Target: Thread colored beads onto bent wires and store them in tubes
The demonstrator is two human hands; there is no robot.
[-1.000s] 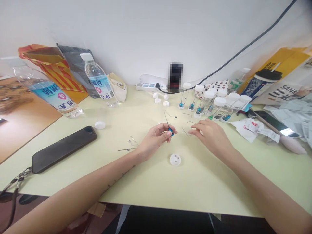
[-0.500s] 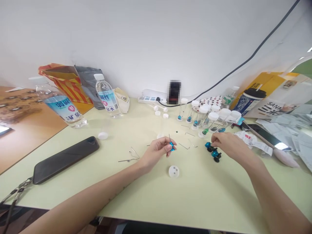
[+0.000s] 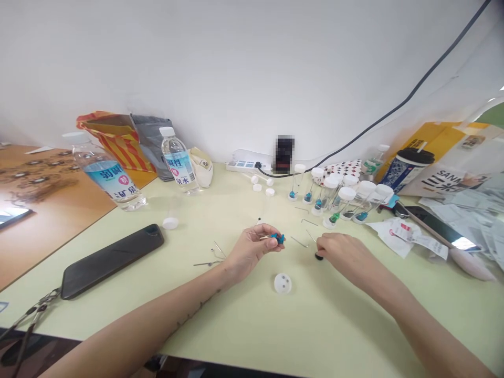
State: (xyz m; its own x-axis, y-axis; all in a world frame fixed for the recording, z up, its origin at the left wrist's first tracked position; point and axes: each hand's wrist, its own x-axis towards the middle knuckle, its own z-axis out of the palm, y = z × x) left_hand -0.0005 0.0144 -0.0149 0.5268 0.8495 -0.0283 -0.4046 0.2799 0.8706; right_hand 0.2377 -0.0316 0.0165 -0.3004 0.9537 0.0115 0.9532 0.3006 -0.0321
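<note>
My left hand (image 3: 252,247) is closed in a pinch on a small shiny blue part (image 3: 279,239), with a thin metal rod alongside it. To its right, my right hand (image 3: 344,254) is closed, fingertips down low over the table, and a small black round piece (image 3: 318,256) shows at them. The cluster of blue and black pieces is hidden behind that hand. Below and between the hands sits a white round cap (image 3: 282,283) with small dark dots in it. Thin bent metal rods (image 3: 300,242) lie between the hands, and more rods (image 3: 208,262) lie left of my left hand.
Clear tubes with white caps (image 3: 346,194) stand in a group at the back right, blue and green pieces inside. Loose white caps (image 3: 257,187) lie near a power strip (image 3: 246,161). A black phone (image 3: 114,260) and water bottles (image 3: 179,163) are on the left.
My right hand has moved left from the cluster of blue and black pieces, with a black piece at its fingertips. The blue part in my left hand has turned. The view has shifted slightly.
</note>
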